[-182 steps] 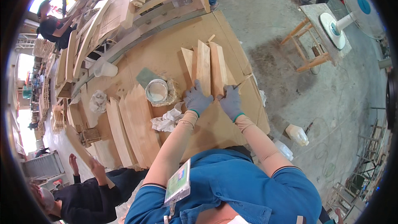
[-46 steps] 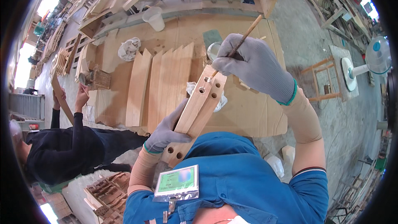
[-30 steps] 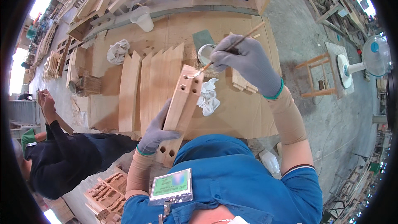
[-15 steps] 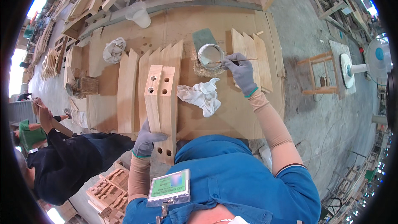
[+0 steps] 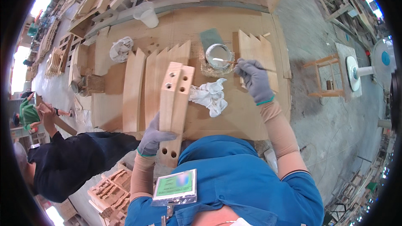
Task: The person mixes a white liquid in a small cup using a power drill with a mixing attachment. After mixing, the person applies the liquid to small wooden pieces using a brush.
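My gloved left hand [image 5: 154, 138] is closed around the lower part of two pale wooden bars [image 5: 172, 104]. The bars lie side by side, with round drilled holes near both ends. Between the fingers of my gloved right hand [image 5: 257, 83] is a thin brush [image 5: 229, 62], its white-coated tip over the mouth of a round can [image 5: 218, 46]. Whitish stuff lines the can's inside. Under the can is a rough, crusted block [image 5: 211, 72]. A crumpled white rag [image 5: 210, 98] lies between the bars and my right hand.
Pointed wooden pieces stand in a left row [image 5: 134, 92] and a right row [image 5: 257, 54] on the cardboard-covered table [image 5: 238, 121]. A second rag [image 5: 121, 49] and a translucent plastic cup [image 5: 146, 15] are farther back. At left, a person in dark clothes [image 5: 79, 159] holds a board. A fan [image 5: 356, 72] stands right.
The brush tip has come up from inside the can and now shows white, as my right hand shifts right and nearer. The bars in my left hand have moved right and tilted slightly.
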`<state>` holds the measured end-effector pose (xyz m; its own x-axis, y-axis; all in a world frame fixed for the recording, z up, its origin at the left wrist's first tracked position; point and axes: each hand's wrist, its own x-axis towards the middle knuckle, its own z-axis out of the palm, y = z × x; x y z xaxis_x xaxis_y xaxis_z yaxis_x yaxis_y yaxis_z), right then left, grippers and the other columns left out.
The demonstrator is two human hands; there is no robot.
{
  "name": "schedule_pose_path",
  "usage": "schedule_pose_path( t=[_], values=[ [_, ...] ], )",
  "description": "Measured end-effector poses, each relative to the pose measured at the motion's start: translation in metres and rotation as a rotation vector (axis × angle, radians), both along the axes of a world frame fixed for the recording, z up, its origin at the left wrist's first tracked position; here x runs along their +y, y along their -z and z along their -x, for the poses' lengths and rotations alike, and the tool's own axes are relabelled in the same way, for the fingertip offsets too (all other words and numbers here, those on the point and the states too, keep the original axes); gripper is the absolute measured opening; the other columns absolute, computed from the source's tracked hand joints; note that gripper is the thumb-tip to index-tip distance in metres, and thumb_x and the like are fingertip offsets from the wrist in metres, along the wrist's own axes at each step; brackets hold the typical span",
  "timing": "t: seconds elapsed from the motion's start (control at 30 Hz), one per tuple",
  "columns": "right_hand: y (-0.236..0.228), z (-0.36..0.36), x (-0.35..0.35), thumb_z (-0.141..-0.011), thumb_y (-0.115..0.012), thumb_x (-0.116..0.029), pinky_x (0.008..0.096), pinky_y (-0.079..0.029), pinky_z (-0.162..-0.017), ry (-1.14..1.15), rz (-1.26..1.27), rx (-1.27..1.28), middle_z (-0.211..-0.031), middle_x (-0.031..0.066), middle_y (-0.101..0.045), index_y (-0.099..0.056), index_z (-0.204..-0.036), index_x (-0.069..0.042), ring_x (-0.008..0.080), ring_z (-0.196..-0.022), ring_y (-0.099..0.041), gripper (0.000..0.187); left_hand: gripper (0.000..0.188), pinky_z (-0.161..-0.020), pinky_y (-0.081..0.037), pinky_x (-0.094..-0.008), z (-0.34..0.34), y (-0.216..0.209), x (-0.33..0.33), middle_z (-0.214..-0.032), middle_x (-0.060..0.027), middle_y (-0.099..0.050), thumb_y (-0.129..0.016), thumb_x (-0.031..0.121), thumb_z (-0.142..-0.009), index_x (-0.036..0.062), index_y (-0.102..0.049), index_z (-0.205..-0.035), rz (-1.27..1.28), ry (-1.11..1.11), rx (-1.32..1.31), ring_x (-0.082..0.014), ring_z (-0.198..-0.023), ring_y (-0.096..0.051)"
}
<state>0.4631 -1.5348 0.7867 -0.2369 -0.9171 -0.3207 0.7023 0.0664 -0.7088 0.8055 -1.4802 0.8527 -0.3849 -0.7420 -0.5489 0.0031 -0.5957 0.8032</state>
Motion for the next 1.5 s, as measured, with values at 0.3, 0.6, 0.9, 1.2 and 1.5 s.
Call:
schedule_pose_path(
  t=[0.3,0.6,0.9,1.2,1.5],
  values=[
    [-0.177,-0.046,0.012,-0.086,-0.067,-0.013,0.0241,-0.050,-0.053,-0.447,0.421,0.849,-0.067,0.0057,-0.060,-0.056,-0.079,-0.003,0.0109,-0.060,-0.061,0.017,0.096,-0.103,-0.033,-0.0308,0.011,-0.019,0.005,-0.127,-0.0075,-0.051,-0.074,0.006,-0.053,0.0003,-0.035,-0.141,0.036,0.159,0.088,-0.0175,-0.119,-0.046],
    [-0.167,-0.065,0.022,-0.080,-0.071,-0.017,0.0307,-0.043,-0.051,-0.428,0.697,1.178,-0.059,0.0104,-0.054,-0.053,-0.076,-0.002,0.0218,-0.051,-0.053,0.023,0.099,-0.107,-0.028,-0.0311,0.018,-0.029,0.016,-0.132,-0.0089,-0.048,-0.073,0.006,-0.053,-0.0006,-0.032,-0.142,0.056,0.174,0.112,-0.0191,-0.124,-0.043],
    [-0.176,-0.062,0.026,-0.081,-0.070,-0.017,0.0263,-0.045,-0.051,-0.493,0.522,1.049,-0.062,0.0077,-0.058,-0.054,-0.076,-0.001,0.0130,-0.053,-0.058,0.023,0.100,-0.107,-0.030,-0.0312,0.020,-0.028,0.021,-0.131,-0.0086,-0.049,-0.074,0.006,-0.051,-0.0005,-0.033,-0.142,0.082,0.171,0.124,-0.0193,-0.123,-0.045],
    [-0.180,-0.046,0.019,-0.083,-0.069,-0.013,0.0212,-0.050,-0.056,-0.431,0.332,0.792,-0.067,0.0024,-0.062,-0.055,-0.080,-0.002,0.0067,-0.059,-0.060,0.018,0.099,-0.106,-0.031,-0.0313,0.016,-0.029,0.020,-0.129,-0.0085,-0.050,-0.074,0.007,-0.051,-0.0004,-0.034,-0.141,0.095,0.179,0.134,-0.0193,-0.121,-0.046],
    [-0.191,-0.054,0.027,-0.078,-0.068,-0.008,0.0288,-0.049,-0.058,-0.554,0.518,1.216,-0.067,0.0109,-0.062,-0.057,-0.078,-0.001,0.0184,-0.060,-0.062,0.013,0.100,-0.102,-0.034,-0.0307,0.017,-0.034,0.019,-0.126,-0.0091,-0.052,-0.074,0.003,-0.049,-0.0016,-0.034,-0.141,0.119,0.190,0.122,-0.0191,-0.117,-0.049]
  ],
)
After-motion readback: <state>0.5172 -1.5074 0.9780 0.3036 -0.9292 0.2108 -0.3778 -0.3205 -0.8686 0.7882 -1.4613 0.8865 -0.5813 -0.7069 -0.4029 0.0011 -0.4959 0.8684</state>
